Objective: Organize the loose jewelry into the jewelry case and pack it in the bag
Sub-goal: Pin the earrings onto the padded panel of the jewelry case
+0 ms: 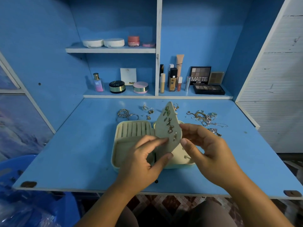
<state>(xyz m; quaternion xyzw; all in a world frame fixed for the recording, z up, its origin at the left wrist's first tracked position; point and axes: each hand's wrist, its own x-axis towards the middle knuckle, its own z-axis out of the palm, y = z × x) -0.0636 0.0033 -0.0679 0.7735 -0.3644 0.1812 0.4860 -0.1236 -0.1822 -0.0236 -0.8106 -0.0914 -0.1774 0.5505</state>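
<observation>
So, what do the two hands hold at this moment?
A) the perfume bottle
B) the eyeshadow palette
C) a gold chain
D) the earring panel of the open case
D: the left hand and the right hand pinch the edges of the earring panel, which is raised over the open jewelry case, while the chains lie untouched on the desk.

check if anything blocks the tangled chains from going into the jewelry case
Yes. The earring panel, held upright by the left hand and right hand, stands over the middle of the jewelry case, and the right hand covers its right half. Only the ring rolls, away from the tangled chains, lie uncovered.
</observation>
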